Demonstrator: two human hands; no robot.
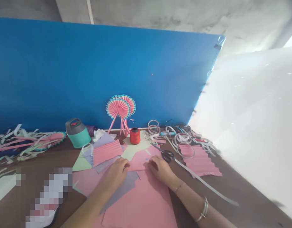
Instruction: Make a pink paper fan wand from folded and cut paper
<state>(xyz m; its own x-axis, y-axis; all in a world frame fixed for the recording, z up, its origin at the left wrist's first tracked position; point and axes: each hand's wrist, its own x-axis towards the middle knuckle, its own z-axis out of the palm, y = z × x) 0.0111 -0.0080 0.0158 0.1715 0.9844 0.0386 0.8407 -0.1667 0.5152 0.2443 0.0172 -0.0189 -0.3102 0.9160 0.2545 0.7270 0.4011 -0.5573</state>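
Note:
A pink sheet of paper [141,162] lies on the brown table [236,190], and both hands press on its near edge. My left hand [117,172] pinches the left side of the fold with curled fingers. My right hand [161,169] does the same on the right side, with bangles on that wrist. A larger pink sheet [141,205] and a lilac sheet [123,190] lie under my forearms. A pleated pink sheet [106,152] rests just left of my left hand. Black-handled scissors [166,154] lie beside my right hand.
A red thread spool [134,136], pink-and-teal paper fans [121,109] and a teal bottle with a grey lid [77,132] stand at the blue backboard [89,72]. White paper strips and loops [181,137] and another pleated pink sheet [199,161] lie right. Paper scraps [22,142] lie far left.

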